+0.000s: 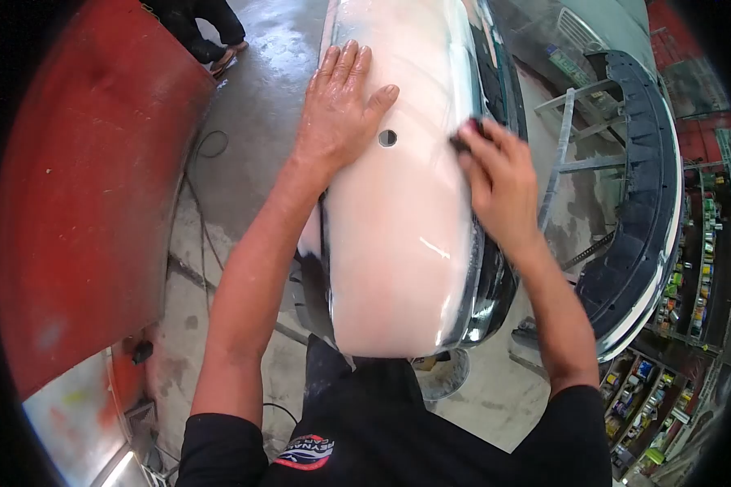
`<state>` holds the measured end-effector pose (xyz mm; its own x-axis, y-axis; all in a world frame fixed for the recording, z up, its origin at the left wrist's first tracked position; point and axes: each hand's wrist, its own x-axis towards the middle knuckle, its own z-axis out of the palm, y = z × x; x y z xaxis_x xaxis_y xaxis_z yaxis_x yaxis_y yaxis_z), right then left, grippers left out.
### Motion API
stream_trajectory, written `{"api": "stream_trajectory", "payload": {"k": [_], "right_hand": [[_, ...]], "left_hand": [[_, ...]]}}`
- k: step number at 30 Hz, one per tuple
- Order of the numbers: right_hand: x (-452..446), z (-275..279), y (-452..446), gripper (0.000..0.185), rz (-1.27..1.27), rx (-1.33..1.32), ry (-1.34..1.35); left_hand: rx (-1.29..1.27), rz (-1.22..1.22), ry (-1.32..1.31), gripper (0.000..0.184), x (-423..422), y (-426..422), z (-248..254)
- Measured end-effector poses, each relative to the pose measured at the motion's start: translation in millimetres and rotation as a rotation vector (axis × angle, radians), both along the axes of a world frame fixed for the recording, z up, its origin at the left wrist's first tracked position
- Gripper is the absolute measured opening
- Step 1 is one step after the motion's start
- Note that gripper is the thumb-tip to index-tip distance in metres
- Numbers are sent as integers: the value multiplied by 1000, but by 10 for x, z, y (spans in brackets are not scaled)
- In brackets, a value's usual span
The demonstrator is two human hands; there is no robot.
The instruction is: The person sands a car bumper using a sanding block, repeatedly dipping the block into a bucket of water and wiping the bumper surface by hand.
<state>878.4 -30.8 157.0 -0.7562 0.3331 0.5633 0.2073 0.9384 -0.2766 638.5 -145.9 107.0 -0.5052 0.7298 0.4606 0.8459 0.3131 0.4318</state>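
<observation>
A car bumper (398, 252) with a wet, pale pinkish-white surface stretches away in front of me, with a small round hole near its middle. My left hand (339, 109) lies flat on its upper left part, fingers pointing away and thumb apart. At the right edge of the pale surface, my right hand (502, 178) is closed around a small dark block with a reddish part (461, 140). The fingers and block are somewhat blurred, and most of the block is hidden by the hand.
A large red panel (97, 162) stands on the left. Another bumper, dark inside (650, 187), rests on a metal stand (567, 138) to the right. Shelves of cans (638, 406) line the far right. A bucket (447, 377) sits below the bumper; a cable (195, 191) crosses the floor. Another person (199, 24) is at upper left.
</observation>
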Motion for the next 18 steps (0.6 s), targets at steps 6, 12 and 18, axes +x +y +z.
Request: {"api": "stream_trajectory", "payload": {"k": [6,12,18], "right_hand": [[-1090,14,997,27,-100,7,92],[147,-39,-201,36,-99,-41,-47],[-541,-38,609,25,-43,-5,90]], "left_hand": [[24,5,40,73,-26,-20,-45],[51,-14,35,78,-36,29,-79],[43,-31,45,77,-52,38,-53]]}}
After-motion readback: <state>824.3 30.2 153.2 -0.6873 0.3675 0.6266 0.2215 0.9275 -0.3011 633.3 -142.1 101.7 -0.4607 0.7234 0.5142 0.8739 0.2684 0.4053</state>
